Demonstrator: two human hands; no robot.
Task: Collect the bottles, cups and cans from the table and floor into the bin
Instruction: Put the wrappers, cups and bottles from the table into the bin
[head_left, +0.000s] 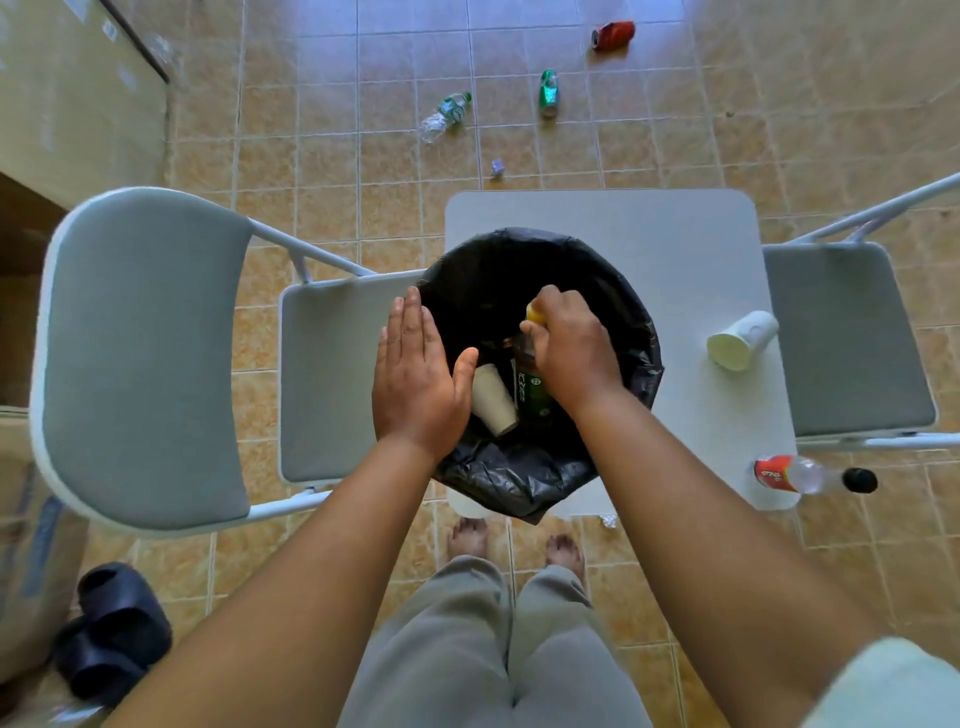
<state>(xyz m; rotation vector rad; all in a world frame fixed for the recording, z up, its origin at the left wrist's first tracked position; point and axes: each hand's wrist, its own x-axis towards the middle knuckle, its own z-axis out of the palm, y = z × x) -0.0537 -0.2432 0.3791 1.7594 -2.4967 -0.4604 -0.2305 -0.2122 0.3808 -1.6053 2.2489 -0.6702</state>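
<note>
A bin lined with a black bag (519, 483) stands on the white table (675, 234). My right hand (571, 348) grips a dark bottle with a yellow cap (531, 384) over the bin's mouth. My left hand (415, 374) lies flat and open against the bin's left rim. A brown paper cup (493, 400) lies inside the bin. On the table a white paper cup (740, 340) lies on its side, and a clear bottle with a red label (800, 474) lies at the near right corner. On the floor beyond lie a clear bottle with a green label (445, 115), a green can (548, 93) and a red can (613, 35).
A grey folding chair (145, 364) stands left of the table and another (847, 338) to its right. Dark slippers (114, 629) lie on the tiled floor at lower left. Small scraps (497, 167) lie on the floor past the table. My bare feet stand under the table's near edge.
</note>
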